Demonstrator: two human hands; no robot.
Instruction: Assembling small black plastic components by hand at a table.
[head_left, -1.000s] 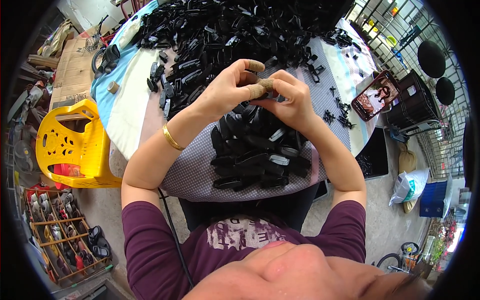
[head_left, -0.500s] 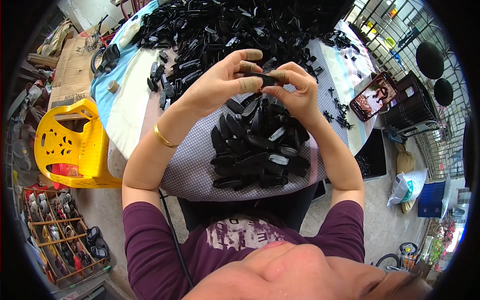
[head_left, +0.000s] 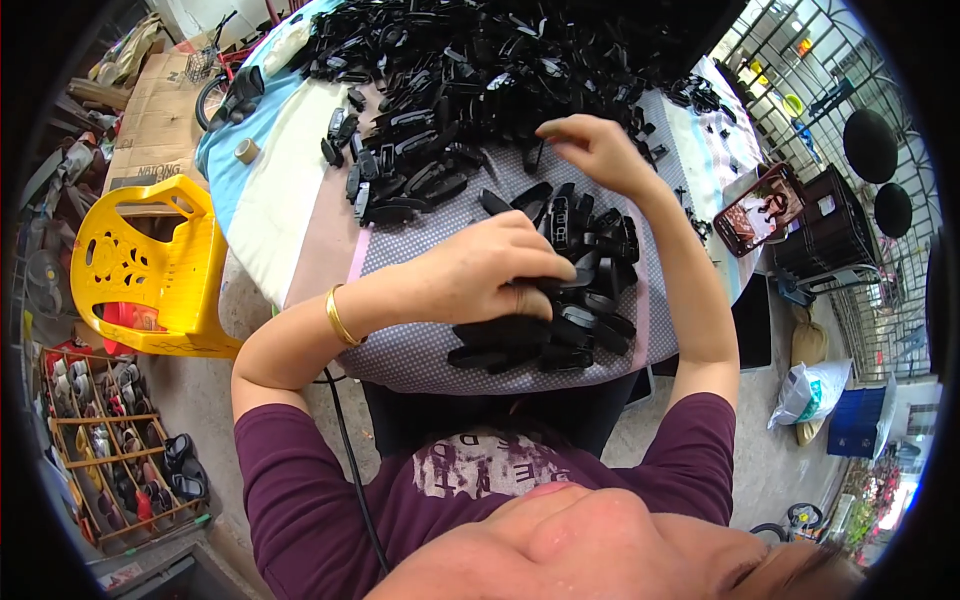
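Note:
My left hand (head_left: 490,268), a gold bangle at its wrist, is over the near pile of long black plastic parts (head_left: 600,312). Its fingers are bent and closed among the parts; what they grip blends into the black pile. Farther off, my right hand (head_left: 598,152) is at the near edge of the big heap of black plastic parts (head_left: 440,75). Thumb and forefinger of that hand pinch a thin black part (head_left: 540,157), partly lost against the dark heap. Tan tape wraps some left fingertips.
Patterned cloth covers the round table (head_left: 400,340). A lit phone (head_left: 760,210) stands at its right side, a tape roll (head_left: 246,151) at its left. A yellow plastic chair (head_left: 150,270) stands left. Beyond the table's right edge is a dark crate (head_left: 825,225).
My hands, together around a black part before, have parted. The left came down to the near pile; the right moved slightly up to the far heap. The view shifted slightly.

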